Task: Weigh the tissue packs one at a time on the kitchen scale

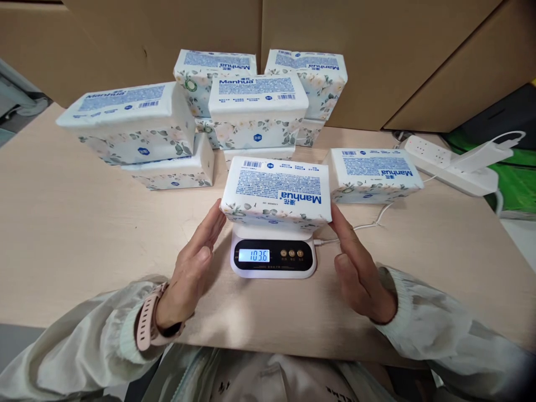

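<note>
Head view: unclenched left hand [186,279] and right hand [362,273] flanked the Manhua tissue pack [278,190] on the digital scale [274,259]; apparent weighing wanted steadiness!

The tissue packs [276,192] are showing smooth, thin plastic film with a soft sheen, creasing slightly at the edges. The scale [273,259] is pairing smooth white plastic with a glossy black panel. The tabletop [104,223] is presenting pale, smooth wood grain with a satin look, reflecting a soft patch of light near its front edge. Behind, the boxes [326,33] are displaying matt brown cardboard. The power strip [450,164] is looking like smooth white plastic, and the jacket sleeves [84,340] are wrinkling as pale cloth with a faint sheen.
</note>
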Available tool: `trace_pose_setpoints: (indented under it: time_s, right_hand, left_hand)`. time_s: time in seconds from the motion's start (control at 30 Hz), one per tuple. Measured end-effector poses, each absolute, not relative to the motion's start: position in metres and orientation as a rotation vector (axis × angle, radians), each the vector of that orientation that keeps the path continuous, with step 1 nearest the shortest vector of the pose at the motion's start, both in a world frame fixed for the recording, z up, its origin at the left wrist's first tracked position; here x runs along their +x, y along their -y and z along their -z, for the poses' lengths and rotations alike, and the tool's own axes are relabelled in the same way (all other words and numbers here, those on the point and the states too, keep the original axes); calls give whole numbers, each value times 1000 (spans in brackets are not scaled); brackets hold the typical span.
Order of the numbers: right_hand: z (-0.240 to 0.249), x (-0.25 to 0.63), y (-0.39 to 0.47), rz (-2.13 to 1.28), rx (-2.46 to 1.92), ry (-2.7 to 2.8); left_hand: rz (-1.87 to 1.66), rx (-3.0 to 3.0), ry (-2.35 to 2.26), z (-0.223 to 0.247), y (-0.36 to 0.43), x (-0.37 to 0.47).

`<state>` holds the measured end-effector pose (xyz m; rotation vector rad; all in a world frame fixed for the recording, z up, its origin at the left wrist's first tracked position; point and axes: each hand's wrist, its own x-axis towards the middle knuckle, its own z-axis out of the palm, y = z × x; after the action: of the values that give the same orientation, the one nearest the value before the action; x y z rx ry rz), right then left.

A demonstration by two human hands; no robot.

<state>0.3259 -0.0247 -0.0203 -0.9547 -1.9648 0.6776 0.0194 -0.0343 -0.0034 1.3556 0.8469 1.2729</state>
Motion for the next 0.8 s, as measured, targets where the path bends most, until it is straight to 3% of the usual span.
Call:
trace_pose_setpoints:
  time_s: [0.47,0.8]
  right_hand:
    - [20,322,21,-800,-1003,1875]
    - [9,311,-17,-730,-996,1699]
  left_hand:
    - [-1278,1339,-892,-1,26,20]
    - [-1076,1455,-776,-50,14,41]
